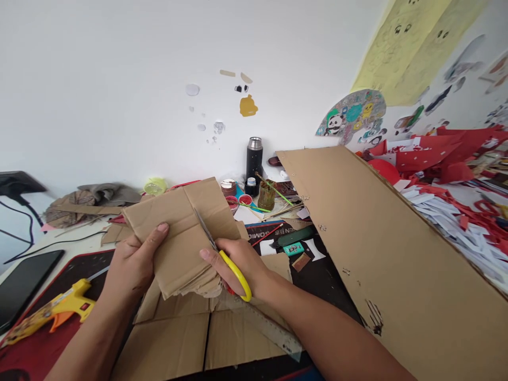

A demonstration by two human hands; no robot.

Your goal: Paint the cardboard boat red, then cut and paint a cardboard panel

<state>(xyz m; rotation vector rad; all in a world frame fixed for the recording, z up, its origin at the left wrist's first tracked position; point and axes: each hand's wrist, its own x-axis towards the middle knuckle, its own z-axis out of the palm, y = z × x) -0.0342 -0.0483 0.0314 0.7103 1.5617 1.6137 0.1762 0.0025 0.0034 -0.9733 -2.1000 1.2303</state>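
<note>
My left hand (pixel 135 262) grips the left side of a brown cardboard piece (pixel 178 233), thumb on top, holding it tilted above the desk. My right hand (pixel 238 264) holds scissors with yellow handles (pixel 237 273); the blades (pixel 204 227) run up into the cardboard along a cut near its middle. Under both hands lies a flattened cardboard sheet (pixel 186 338) with a metal ruler (pixel 273 330) resting on it.
A large cardboard panel (pixel 397 254) leans at the right. A yellow glue gun (pixel 59 307) and a black tablet (pixel 24 283) lie at the left. A black flask (pixel 254 156), paint pots and brushes (pixel 268 193) stand at the back. Red and white paper scraps (pixel 448 206) pile up far right.
</note>
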